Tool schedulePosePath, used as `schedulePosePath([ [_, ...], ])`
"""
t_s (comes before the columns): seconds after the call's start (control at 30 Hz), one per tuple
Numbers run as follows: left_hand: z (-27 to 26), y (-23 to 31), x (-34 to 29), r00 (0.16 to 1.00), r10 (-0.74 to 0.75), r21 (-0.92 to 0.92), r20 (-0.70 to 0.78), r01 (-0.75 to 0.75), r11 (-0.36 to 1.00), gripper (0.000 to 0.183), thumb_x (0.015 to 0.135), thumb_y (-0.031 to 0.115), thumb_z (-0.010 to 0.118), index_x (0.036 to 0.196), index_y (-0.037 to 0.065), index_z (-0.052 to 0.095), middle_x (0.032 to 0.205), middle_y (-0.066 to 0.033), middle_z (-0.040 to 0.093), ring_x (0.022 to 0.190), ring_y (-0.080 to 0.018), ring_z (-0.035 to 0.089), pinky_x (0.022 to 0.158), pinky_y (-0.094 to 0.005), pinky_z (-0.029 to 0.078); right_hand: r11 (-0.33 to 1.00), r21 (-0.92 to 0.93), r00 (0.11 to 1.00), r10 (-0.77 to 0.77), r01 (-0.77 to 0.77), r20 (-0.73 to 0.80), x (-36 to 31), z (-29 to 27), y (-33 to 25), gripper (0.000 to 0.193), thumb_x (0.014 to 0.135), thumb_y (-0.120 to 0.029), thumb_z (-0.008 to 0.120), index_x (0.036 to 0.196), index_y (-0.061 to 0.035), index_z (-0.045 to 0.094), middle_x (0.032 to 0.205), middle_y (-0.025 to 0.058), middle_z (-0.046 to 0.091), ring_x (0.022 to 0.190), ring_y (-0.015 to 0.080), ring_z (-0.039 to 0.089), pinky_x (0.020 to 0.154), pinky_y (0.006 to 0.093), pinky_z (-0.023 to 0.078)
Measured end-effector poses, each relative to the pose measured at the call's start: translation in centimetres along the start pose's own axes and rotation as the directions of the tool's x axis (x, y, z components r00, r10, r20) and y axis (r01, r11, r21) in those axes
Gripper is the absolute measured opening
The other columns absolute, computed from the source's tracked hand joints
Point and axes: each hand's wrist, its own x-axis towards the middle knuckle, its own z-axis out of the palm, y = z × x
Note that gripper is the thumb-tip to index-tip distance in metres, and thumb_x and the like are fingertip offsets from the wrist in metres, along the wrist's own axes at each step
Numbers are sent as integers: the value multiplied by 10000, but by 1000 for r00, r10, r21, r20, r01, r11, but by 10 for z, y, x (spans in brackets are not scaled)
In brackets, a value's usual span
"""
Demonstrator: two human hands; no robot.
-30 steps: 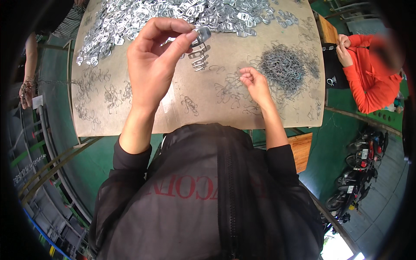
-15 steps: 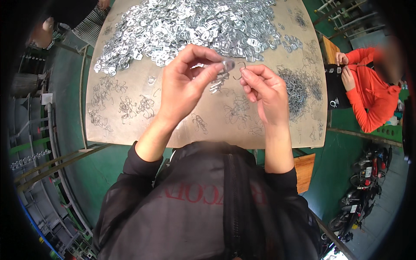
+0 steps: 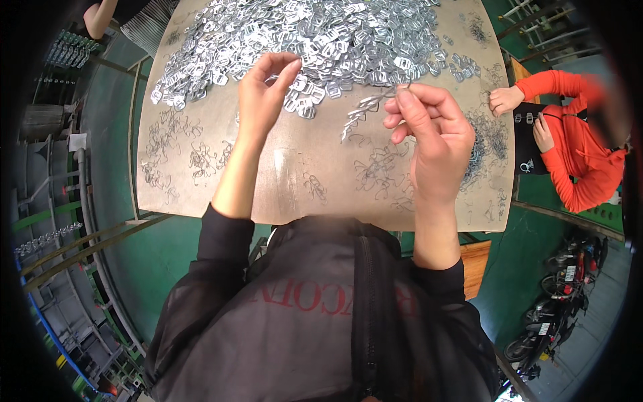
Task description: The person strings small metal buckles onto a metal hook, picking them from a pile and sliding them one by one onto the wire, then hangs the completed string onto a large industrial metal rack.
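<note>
My left hand (image 3: 263, 94) is at the near edge of a big heap of flat silver metal buckles (image 3: 268, 40). Its thumb and forefinger tips come together in a pinch; anything between them is hidden against the shiny heap. My right hand (image 3: 439, 130) is raised over the table, thumb and forefinger pinched on a thin dark wire hook (image 3: 406, 86), of which only a bit shows. Beside those fingertips runs a slanting row of overlapping buckles (image 3: 358, 115); I cannot tell whether it hangs or lies on the table.
Small tangles of wire hooks (image 3: 378, 167) lie about the brown tabletop (image 3: 281, 194), with a denser pile (image 3: 477, 144) behind my right hand. A person in orange (image 3: 569, 147) sits at the right, one hand on the table edge. Another person's arm (image 3: 100, 17) shows top left.
My hands have parted: the left moved away to the heap, no longer with the shiny piece seen before. The right moved right and up with its hook. The orange-sleeved person's hand reached onto the table.
</note>
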Motion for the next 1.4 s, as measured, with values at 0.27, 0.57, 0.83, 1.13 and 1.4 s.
schedulePosePath([
  [0.27, 3, -122, -22, 872, 83, 692, 483, -438, 574, 296, 749, 99, 684, 1040, 79, 634, 1034, -83, 609, 902, -273, 604, 771, -379, 504, 1000, -12, 1000, -24, 24, -7, 5, -4, 0, 114, 852, -52, 629, 915, 41, 611, 779, 101, 660, 647, 96, 607, 530, 192, 446],
  [0.57, 8, -86, -20, 886, -175, 674, 429, -185, 715, 158, 791, 158, 688, 825, 10, 641, 736, -137, 637, 662, -270, 641, 633, -351, 510, 998, -5, 998, -67, 67, -14, -3, -6, -2, 122, 838, -72, 652, 893, 35, 627, 755, 94, 663, 639, 89, 611, 526, 186, 445],
  [0.83, 44, 70, -21, 943, 133, -410, 306, 4, 912, 129, 868, 103, 643, 963, 20, 617, 884, -47, 652, 807, -105, 621, 708, -218, 490, 979, -171, 993, -115, 111, -14, -10, -1, -3, 119, 857, -67, 627, 922, 33, 627, 784, 101, 664, 649, 107, 609, 533, 190, 438],
  [1.13, 48, 91, -35, 924, 109, -557, 368, 125, 821, 122, 873, 19, 606, 988, 29, 569, 948, -67, 641, 940, -141, 615, 830, -269, 484, 969, -196, 988, -154, 148, -16, -14, 3, 0, 111, 851, -81, 643, 901, 18, 636, 768, 66, 661, 662, 90, 613, 542, 179, 434],
  [1.4, 48, 89, -28, 949, 79, -525, 305, 98, 845, 111, 862, 21, 619, 964, 44, 581, 920, -41, 634, 888, -109, 596, 811, -241, 466, 963, -265, 999, 41, -46, -27, -10, -47, 42, 141, 842, -115, 659, 947, -22, 655, 798, 40, 670, 662, 52, 603, 567, 172, 459],
])
